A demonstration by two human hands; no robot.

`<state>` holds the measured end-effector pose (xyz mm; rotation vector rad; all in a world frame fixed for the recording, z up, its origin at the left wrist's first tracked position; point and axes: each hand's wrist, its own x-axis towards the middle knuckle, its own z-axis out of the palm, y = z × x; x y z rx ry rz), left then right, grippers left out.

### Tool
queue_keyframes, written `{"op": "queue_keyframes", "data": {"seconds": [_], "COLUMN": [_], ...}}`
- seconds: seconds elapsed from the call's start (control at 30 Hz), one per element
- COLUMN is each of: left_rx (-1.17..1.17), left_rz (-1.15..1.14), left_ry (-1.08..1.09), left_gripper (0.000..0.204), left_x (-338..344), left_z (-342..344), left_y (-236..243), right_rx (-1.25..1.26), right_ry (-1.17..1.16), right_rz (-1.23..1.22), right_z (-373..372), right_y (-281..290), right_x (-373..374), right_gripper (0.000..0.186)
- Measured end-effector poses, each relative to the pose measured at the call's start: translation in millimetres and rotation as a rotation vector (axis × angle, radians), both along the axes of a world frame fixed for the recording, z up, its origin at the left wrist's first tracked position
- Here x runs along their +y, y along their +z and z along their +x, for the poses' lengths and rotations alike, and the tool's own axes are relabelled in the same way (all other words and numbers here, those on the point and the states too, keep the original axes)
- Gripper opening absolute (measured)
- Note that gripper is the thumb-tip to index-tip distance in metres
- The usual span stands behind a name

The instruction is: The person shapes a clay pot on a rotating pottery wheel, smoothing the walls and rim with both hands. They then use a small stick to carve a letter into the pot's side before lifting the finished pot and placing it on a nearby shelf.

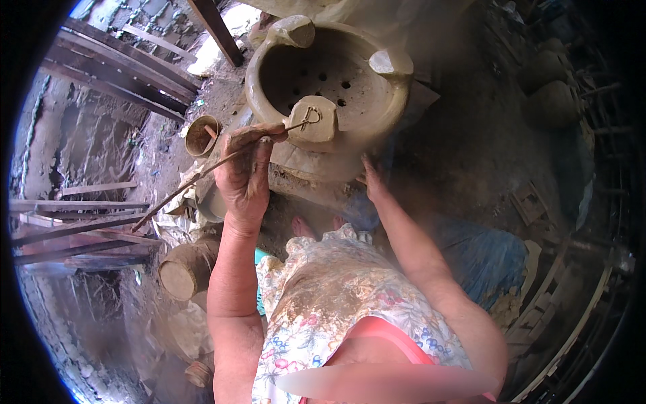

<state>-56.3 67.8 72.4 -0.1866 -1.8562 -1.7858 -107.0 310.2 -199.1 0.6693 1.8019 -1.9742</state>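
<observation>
In front of me stands a round, wet-looking clay stove (392, 101) with a perforated inner floor and three thick lugs on its rim. My left hand (245, 165) pinches a long thin stick (176, 191), whose slender tip touches the flat top of the near lug (316, 133). A curved line is scratched into the clay there. Lower on the stove's near side, my right hand (372, 180) is by the wall, fingers stretched out and holding nothing. Whether its fingertips press the clay is hard to tell.
A small round container (202, 136) with a reddish-brown piece inside stands left of the stove. Nearer me on the left lies a clay-coloured pot (182, 273). Wooden beams (121, 64) run along the left, and blue cloth (481, 259) lies at right. Rounded pots (553, 108) stand far right.
</observation>
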Motion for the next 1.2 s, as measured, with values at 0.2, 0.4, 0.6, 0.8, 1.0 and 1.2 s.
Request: {"op": "queue_keyframes", "data": {"seconds": [0.2, 0.4, 0.6, 0.8, 1.0, 1.2], "left_rx": [0.019, 0.028, -0.013, -0.068, -0.098, -0.106], "left_rz": [-0.029, -0.046, -0.040, -0.018, -0.030, 0.074], "left_ry": [-0.017, -0.023, -0.059, -0.082, -0.065, -0.029], "left_gripper": [0.016, 0.018, 0.020, 0.015, 0.013, 0.012], "left_x": [5.6, 6.2, 8.7, -3.5, -15.4, -19.4], "left_z": [-2.7, -2.3, 3.0, 7.8, 3.7, 6.2], "left_y": [-2.9, -5.3, -2.0, 5.5, 9.5, 13.3], "right_rx": [-0.001, 0.003, -0.033, -0.028, -0.019, -0.012], "right_ry": [-0.005, 0.013, -0.017, -0.003, -0.010, -0.003], "right_rz": [0.011, 0.021, 0.016, 0.012, -0.009, 0.005], "right_z": [0.0, 1.3, 1.5, 0.9, 1.3, -1.0], "right_y": [-0.3, 3.6, 11.6, 13.7, 8.2, 4.4], "right_x": [-2.2, -3.7, -6.4, -5.2, -4.3, -1.7], "right_gripper": [0.087, 0.087, 0.084, 0.084, 0.083, 0.082]}}
